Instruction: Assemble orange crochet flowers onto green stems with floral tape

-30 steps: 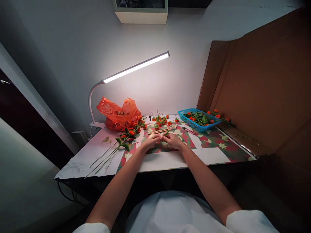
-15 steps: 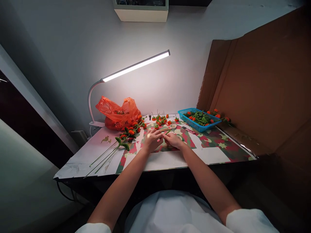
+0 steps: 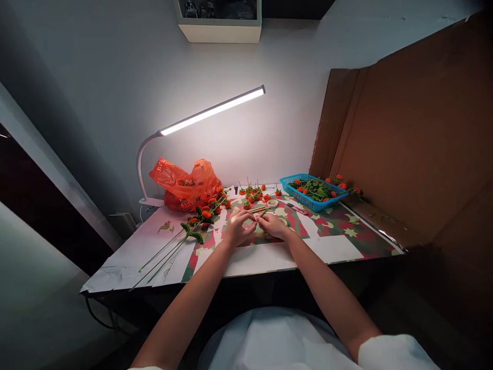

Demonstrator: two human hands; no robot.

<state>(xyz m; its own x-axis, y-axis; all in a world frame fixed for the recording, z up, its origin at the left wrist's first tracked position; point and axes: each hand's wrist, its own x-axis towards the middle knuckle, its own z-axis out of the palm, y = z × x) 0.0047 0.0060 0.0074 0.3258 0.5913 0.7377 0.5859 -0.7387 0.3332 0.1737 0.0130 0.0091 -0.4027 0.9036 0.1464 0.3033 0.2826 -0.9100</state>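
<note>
In the head view, both hands meet at the middle of the frame, above the patterned covering (image 3: 333, 228) on the table. The right hand (image 3: 272, 225) has its thumb and fingers closed in a pinch on a slim green piece (image 3: 264, 211), which slants up from the fingertips. The left hand (image 3: 239, 227) is half curled, its fingertips close to the right's; whether it grips anything cannot be told. Just beyond the hands lie thin wooden sticks (image 3: 257, 209) and a pale tape roll (image 3: 272, 206); another ring-shaped roll (image 3: 284, 221) shows partly behind the right hand. Orange flower heads (image 3: 252, 197) are scattered above centre. Right of centre are a pink-handled cutter (image 3: 297, 208) and a blue plastic basket (image 3: 308, 201) of flowers and greenery. Left of centre, long-stemmed orange flowers (image 3: 193, 221) lie by an orange plastic bag (image 3: 190, 187), under a lit desk lamp (image 3: 212, 111).
</note>
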